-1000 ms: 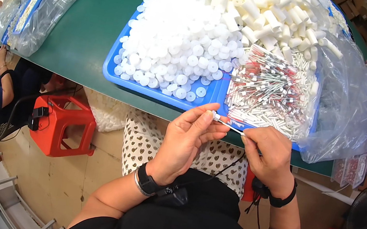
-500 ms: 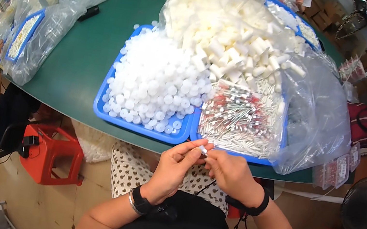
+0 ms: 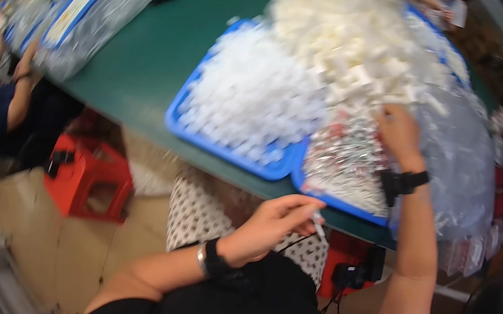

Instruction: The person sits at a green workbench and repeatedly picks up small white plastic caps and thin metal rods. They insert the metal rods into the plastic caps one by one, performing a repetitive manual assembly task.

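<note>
Below table edge: left hand [image 3: 270,224] pinches one small tube [image 3: 318,224] | right hand [image 3: 398,134] on heap, grip unclear | two blue trays [image 3: 226,149]

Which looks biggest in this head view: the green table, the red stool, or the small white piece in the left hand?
Largest to smallest:
green table
red stool
small white piece, pinched in the left hand

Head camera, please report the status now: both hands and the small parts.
Left hand pinching a small white stick piece below the table edge. Right hand reaching onto the parts pile in the blue tray. Picture blurred; nothing blocking.
</note>
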`<state>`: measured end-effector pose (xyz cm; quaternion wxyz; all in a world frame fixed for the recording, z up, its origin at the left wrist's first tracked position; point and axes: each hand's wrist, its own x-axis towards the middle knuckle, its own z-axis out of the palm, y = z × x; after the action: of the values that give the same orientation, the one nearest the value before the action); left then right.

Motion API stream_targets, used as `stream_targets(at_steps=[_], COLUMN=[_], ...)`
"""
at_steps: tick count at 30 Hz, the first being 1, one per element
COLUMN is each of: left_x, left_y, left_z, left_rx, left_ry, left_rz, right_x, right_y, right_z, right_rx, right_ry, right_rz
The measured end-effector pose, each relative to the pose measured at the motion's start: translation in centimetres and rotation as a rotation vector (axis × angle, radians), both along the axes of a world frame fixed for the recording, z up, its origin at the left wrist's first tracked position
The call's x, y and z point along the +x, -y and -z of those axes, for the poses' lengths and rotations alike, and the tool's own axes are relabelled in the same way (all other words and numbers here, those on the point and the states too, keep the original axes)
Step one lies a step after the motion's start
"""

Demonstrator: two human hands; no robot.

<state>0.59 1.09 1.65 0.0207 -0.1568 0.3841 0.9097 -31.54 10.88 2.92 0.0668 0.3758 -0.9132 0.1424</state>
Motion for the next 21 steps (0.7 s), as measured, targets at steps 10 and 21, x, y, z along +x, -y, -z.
stream_targets(at_steps=[10,21], left_x=[2.0,1.5], left_y=[-1.4,-0.8], left_z=[0.0,-0.7], left_rx=[-0.003,0.083], left_ry=[-0.039,-0.052], left_rz=[0.081,-0.166], right_x=[10.6,22.8], right_y=[-3.8,-6.1], right_z=[-7.2,-2.7], right_rx=[-0.463,-0.456], right_ry=[0.447,0.571], right_rz=[-0.117,-0.298])
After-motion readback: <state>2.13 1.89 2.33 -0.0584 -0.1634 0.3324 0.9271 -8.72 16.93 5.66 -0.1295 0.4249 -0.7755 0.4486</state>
